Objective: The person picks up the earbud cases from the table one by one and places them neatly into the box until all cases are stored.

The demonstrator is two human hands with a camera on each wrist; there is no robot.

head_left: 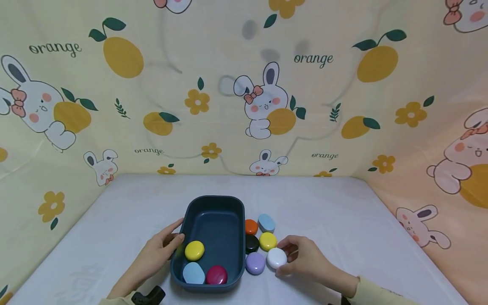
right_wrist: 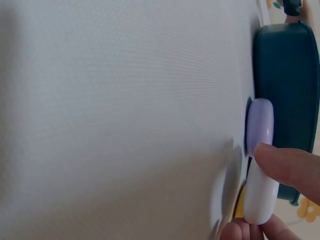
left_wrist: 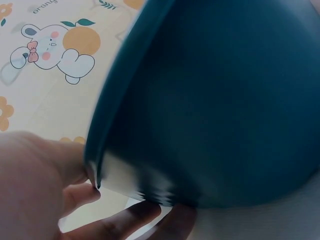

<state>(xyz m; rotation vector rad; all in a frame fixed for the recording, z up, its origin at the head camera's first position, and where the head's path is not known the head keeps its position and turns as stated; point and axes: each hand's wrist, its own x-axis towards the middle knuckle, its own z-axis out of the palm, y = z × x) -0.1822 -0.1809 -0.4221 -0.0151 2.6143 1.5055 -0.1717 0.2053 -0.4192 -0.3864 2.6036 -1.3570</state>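
On the white-covered counter (head_left: 324, 203), a dark blue tray (head_left: 219, 224) stood near the person's side, its long walls running away from them. The left hand (head_left: 158, 252) gripped its left wall, thumb at the rim and other fingers against the outside. To the right of the tray, the right hand (head_left: 306, 258) was partly closed, pinching a white disc (head_left: 276, 258) between thumb and fingertips; whether that disc touched the counter could not be told.

Just left of it sat a purple disc (head_left: 255, 263), with an outer yellow disc (head_left: 268, 241) behind. A black disc (head_left: 252, 244) and an orange disc (head_left: 251, 227) lay close by the tray's right wall, and an outer blue disc (head_left: 266, 223) lay farthest back. Within the tray's near half were an inner yellow disc (head_left: 194, 250), an inner blue disc (head_left: 193, 273) and a red disc (head_left: 216, 275).
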